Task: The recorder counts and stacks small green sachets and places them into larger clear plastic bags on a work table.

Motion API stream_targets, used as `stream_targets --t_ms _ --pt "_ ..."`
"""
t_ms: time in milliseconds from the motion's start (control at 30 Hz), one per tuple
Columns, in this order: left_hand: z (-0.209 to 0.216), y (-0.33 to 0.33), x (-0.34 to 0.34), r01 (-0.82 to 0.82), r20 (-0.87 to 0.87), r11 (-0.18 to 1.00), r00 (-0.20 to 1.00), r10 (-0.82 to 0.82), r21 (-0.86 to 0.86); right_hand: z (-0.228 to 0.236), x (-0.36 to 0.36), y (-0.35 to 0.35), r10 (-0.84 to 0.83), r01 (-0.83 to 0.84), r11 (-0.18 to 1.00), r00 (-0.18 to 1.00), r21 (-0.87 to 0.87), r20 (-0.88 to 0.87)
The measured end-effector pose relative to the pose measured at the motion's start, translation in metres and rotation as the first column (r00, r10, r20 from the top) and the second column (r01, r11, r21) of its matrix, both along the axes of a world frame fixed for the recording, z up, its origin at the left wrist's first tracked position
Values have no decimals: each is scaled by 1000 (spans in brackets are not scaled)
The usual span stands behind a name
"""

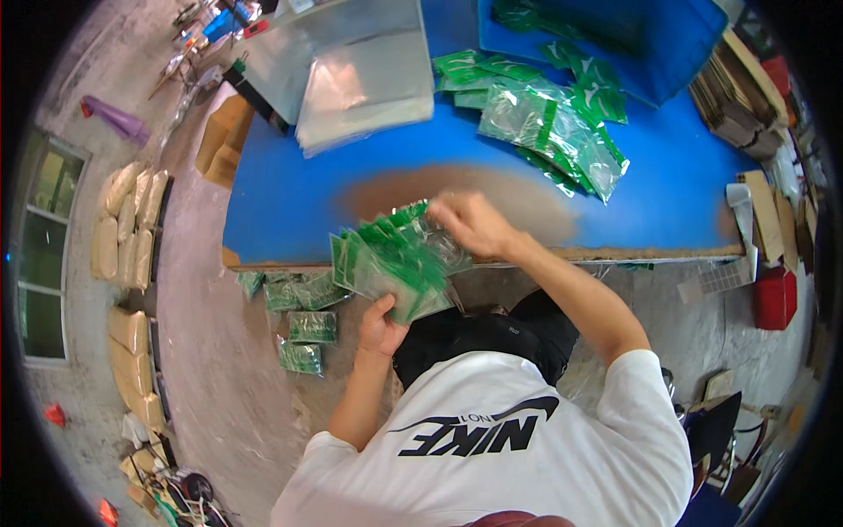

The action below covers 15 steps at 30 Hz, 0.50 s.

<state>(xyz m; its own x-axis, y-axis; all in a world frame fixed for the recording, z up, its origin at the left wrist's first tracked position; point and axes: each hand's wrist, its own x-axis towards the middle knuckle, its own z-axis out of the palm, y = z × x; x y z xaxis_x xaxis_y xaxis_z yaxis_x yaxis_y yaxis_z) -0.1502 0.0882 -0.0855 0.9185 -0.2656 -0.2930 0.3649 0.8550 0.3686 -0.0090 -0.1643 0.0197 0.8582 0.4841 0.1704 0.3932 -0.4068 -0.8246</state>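
My left hand point(382, 327) grips a fanned stack of flat green-and-clear plastic packets point(395, 263) by its lower edge, thumb on top. The stack is held at the near edge of the blue table, over my lap. My right hand point(472, 224) is at the stack's upper right, its fingers curled closed at the edge of a packet; the fingertips are partly hidden. Farther back on the table lies a loose heap of similar packets point(544, 123), some of them in front of a tilted blue bin point(654, 53).
A pile of clear plastic bags point(364, 101) lies at the table's back left. The blue table point(290, 198) has a worn brown patch. Bundled green packets point(312, 327) sit on the floor at left. Flattened cardboard point(733, 97) and a red container point(775, 299) are at right.
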Motion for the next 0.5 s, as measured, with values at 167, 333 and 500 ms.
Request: stream_targets --t_ms 167,333,500 --pt "0 -18 -7 13 -46 997 999 -10 74 -36 71 -48 -393 749 581 602 -319 695" --pt "-4 -9 -18 -10 -33 997 999 13 74 -48 9 -39 -212 432 849 805 -304 554" --pt "-9 -5 -9 66 9 997 998 -66 46 -27 -35 -29 -165 186 982 908 -17 386"
